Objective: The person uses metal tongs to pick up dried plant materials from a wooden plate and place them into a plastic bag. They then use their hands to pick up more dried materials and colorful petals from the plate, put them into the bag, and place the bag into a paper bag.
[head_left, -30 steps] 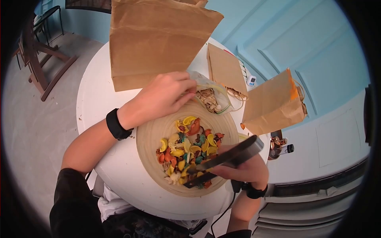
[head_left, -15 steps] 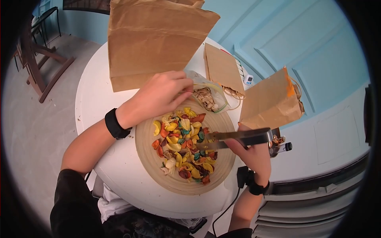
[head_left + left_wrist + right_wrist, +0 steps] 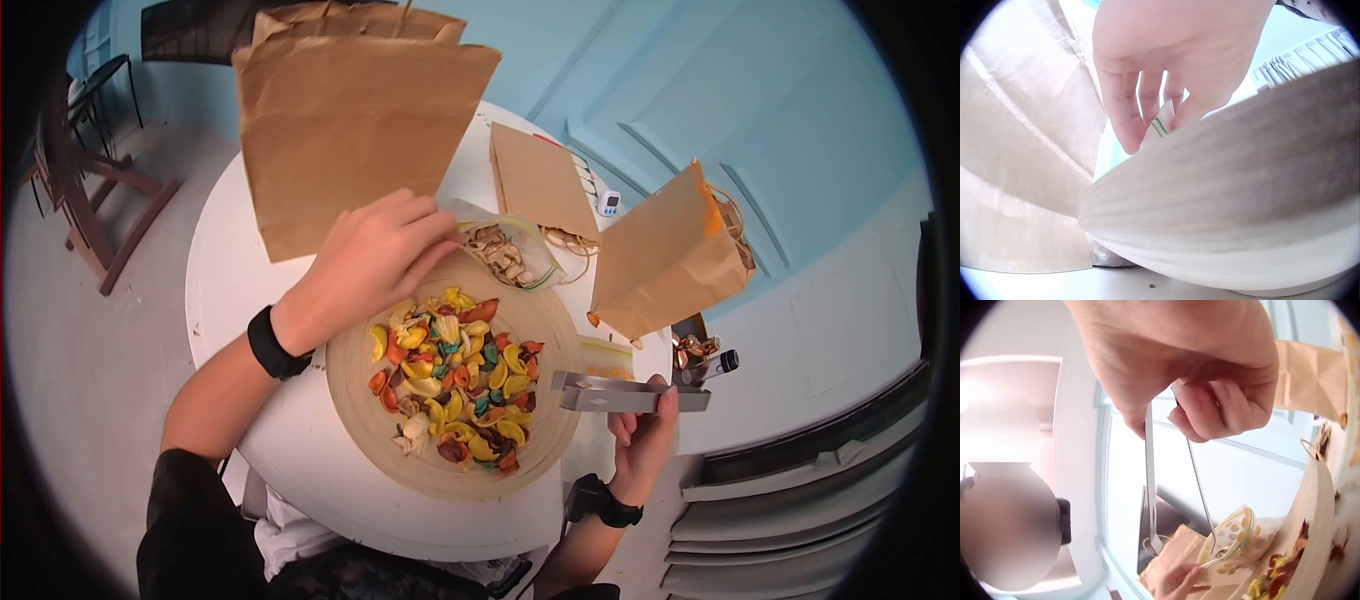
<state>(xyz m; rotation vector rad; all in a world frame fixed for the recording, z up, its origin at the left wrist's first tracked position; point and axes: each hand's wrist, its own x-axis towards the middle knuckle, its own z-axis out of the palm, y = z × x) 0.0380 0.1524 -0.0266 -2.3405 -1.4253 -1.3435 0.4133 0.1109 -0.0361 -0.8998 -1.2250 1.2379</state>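
Observation:
My right hand [image 3: 645, 440] holds metal tongs [image 3: 635, 394] over the right rim of a round wooden bowl [image 3: 350, 440]. In the right wrist view, the arms of the tongs [image 3: 1151, 487] stand apart. Dried potpourri pieces [image 3: 455, 385] in yellow, orange, green and dark red fill the bowl's middle. My left hand [image 3: 375, 250] reaches across the bowl's far left rim and pinches the edge of a clear zip bag [image 3: 540, 262]. Pale brown dried pieces [image 3: 497, 255] lie inside the bag. Between the left fingertips, the left wrist view shows a bag corner with green lines [image 3: 1159, 125].
A large brown paper bag [image 3: 350, 140] stands behind the left hand. A flat paper bag [image 3: 545, 180] and another paper bag with an orange edge [image 3: 665, 250] are at the back right. A small white timer [image 3: 608, 204] sits beside them on the round white table [image 3: 225, 260].
The right hand has lifted the tongs out of the potpourri and moved them right, to the bowl's edge. The left hand has kept its hold on the zip bag. The head view has shifted slightly.

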